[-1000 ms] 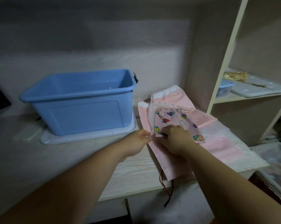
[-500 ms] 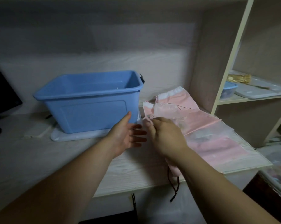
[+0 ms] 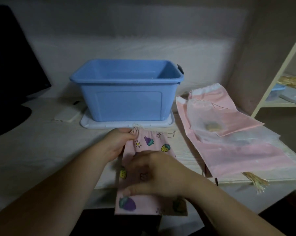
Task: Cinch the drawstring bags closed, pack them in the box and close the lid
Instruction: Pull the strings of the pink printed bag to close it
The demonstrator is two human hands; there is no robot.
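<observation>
A pink drawstring bag with a fruit print (image 3: 154, 143) lies at the desk's front edge, its lower part hanging over. My left hand (image 3: 117, 143) pinches the gathered top left corner by the cord. Blurred, my right hand (image 3: 157, 174) lies across the bag's front, thumb spread toward the left edge. The open blue box (image 3: 126, 79) stands just behind on its pale lid (image 3: 126, 124). To the right lie plain pink bags (image 3: 237, 155) with a translucent white bag (image 3: 210, 116) on top.
A dark monitor (image 3: 11, 57) fills the far left, with a flat white object (image 3: 67, 115) beside the lid. A shelf unit (image 3: 280, 99) stands at the right with trays on it. A straw-coloured tassel (image 3: 256, 183) hangs off the desk edge.
The printed bag has come off the pile on the right and now lies in front of the box. Both hands moved left with it; my left hand took hold of its top corner.
</observation>
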